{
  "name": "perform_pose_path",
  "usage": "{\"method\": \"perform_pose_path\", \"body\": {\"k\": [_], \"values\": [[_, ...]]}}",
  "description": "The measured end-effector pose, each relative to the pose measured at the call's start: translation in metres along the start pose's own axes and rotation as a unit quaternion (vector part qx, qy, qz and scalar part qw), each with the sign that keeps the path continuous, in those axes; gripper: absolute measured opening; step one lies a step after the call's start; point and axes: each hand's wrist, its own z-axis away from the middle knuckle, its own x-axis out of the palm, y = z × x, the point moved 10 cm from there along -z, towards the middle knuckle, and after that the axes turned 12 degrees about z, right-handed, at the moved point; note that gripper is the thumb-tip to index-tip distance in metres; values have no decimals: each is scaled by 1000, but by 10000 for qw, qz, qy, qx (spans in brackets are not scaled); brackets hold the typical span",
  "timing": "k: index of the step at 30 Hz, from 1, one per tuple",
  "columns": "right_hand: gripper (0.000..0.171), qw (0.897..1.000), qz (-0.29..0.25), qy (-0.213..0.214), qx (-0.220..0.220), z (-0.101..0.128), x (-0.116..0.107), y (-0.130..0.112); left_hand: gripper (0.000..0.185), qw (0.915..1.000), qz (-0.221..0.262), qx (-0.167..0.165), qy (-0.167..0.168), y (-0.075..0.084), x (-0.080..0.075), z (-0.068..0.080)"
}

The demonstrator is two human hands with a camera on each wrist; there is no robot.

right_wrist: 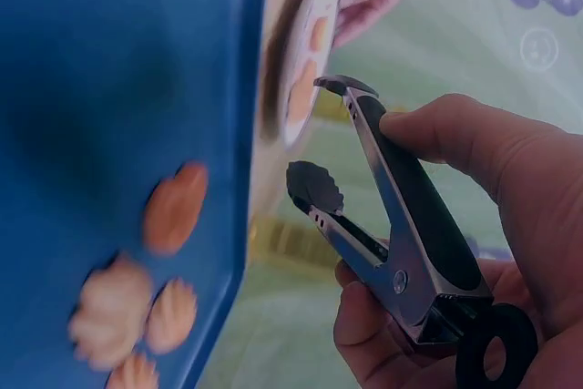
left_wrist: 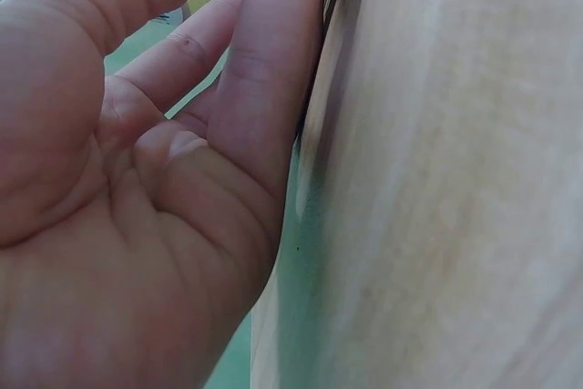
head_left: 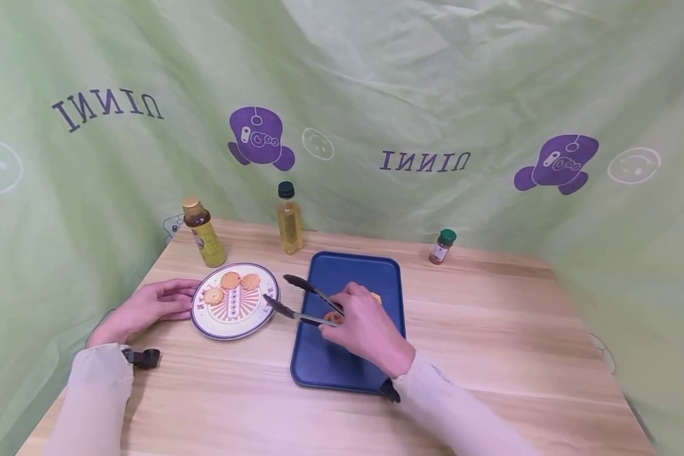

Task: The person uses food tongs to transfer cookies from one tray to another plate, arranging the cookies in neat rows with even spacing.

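Observation:
My left hand [head_left: 154, 305], in the head view, holds the left rim of a round white plate [head_left: 258, 320] with a dark edge. Three cookies [head_left: 230, 280] lie on its far part. In the left wrist view, the palm and curved fingers show beside the tabletop; the plate is hidden there. My right hand [head_left: 370, 329] grips metal tongs [right_wrist: 401, 216] with black tips. The tong arms are spread, with nothing between their tips, which point toward the plate's right rim. Beneath the right hand is a blue tray [head_left: 356, 269]; several cookies [right_wrist: 173, 209] on it show in the right wrist view.
A sauce bottle [head_left: 208, 240] with a tan cap stands behind the plate. Beside it is an oil bottle [head_left: 289, 221] with a dark cap. A small green-capped spice jar [head_left: 441, 247] stands back right. A green printed cloth [head_left: 376, 95] hangs behind the wooden table [head_left: 490, 354].

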Motion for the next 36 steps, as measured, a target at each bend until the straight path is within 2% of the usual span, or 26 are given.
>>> {"method": "perform_pose_path", "body": {"k": [4,14,20,30,36], "values": [[44,9993,193,164,260,16,-10,27,68,10000,8,-15,-22,3,1,1],[51,9943,259,205,1018,51,-28,81,67,10000,-54,-46,65,3,1,3],[52,9929,419,130,1105,62,-32,93,66,10000,-19,-29,51,2,0,4],[46,9927,568,26,1065,65,-32,102,68,10000,-29,-53,17,1,3,1],[45,9938,622,176,904,63,-36,101,67,10000,-27,-39,75,2,1,1]]}}
